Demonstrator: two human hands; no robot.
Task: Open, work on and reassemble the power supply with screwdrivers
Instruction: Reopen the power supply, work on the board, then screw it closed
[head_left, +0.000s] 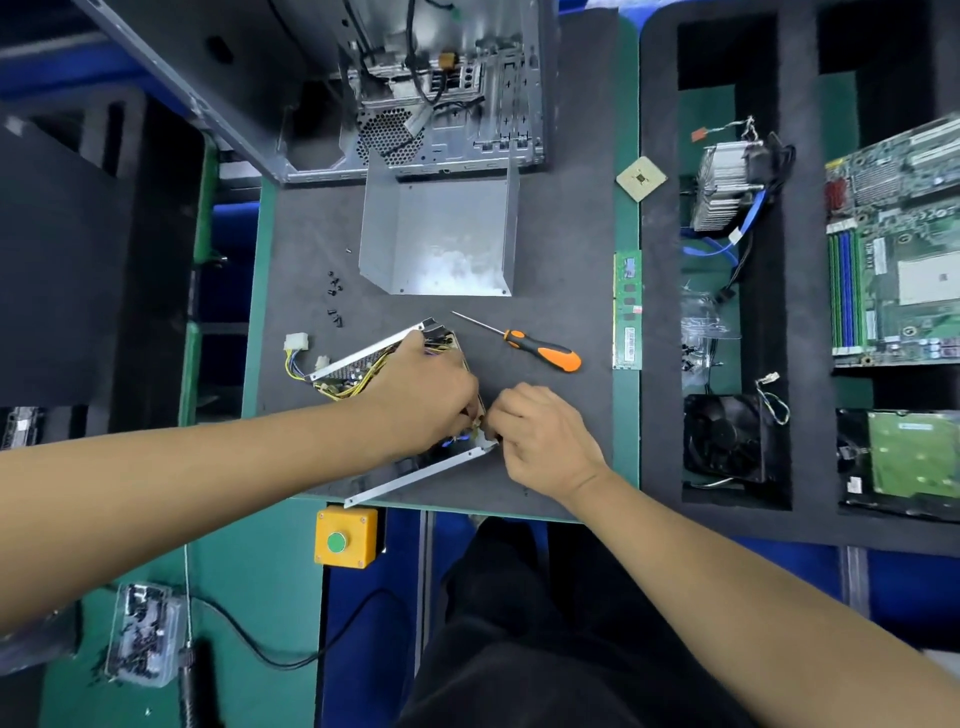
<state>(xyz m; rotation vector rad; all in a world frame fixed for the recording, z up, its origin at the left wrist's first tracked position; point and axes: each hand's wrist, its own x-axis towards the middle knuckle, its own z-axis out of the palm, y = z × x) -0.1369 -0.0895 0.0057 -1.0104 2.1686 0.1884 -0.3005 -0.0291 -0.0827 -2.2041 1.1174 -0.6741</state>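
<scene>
The opened power supply lies on the dark mat near the front edge, its yellow wires and white connector spilling to the left. My left hand reaches into the open case, fingers curled over the wiring. My right hand pinches something small at the case's right corner; what it holds is hidden. The removed metal cover stands behind. An orange-and-black screwdriver lies loose to the right of the supply. Several black screws lie to the left of the cover.
An open computer case stands at the back. A RAM stick and a CPU lie at the mat's right edge. Foam trays on the right hold a heatsink, fan, motherboard and hard drive. A yellow button box sits in front.
</scene>
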